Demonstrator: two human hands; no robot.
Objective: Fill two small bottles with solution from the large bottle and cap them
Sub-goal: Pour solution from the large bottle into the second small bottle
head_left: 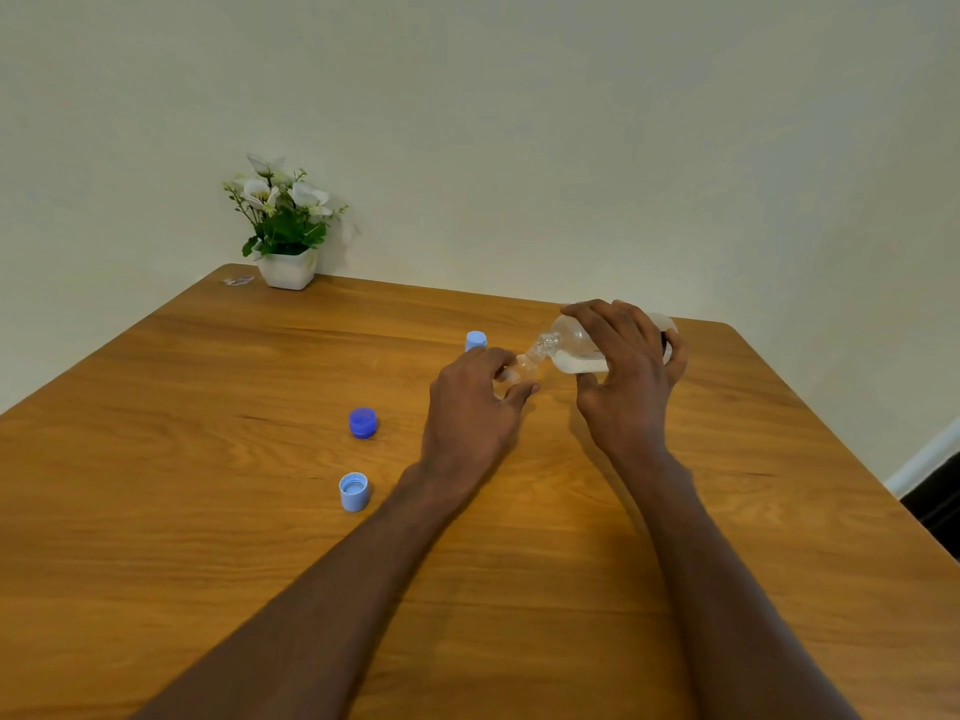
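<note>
Right hand (631, 366) first: I have it wrapped over the large bottle (582, 343), fingers curled across the top and thumb underneath, the bottle tipped almost flat with its open neck pointing left and down. Its mouth sits right at the mouth of the small bottle (519, 367), which my left hand (475, 402) pinches between thumb and curled fingers, low over the table (208, 459). I cannot tell whether the two mouths touch or whether liquid is running.

Clear thin plastic like this looks light and springy, so I judge a hard squeeze on the big one would spurt solution; a grip around the wide belly, where I am now, seems right. A little liquid pools along its lower side, so the weight probably shifts as I tilt. The small bottle seems nearly weightless and easy to knock, and wet plastic turns slippery, so I would hold it by the body just below the neck.

Beyond my left hand stands a second small bottle, only its pale blue cap (476, 340) showing. A dark blue cap (362, 423) and a light blue cap (354, 492) lie apart on the wood to the left. A potted plant (283, 228) sits in the far corner.
</note>
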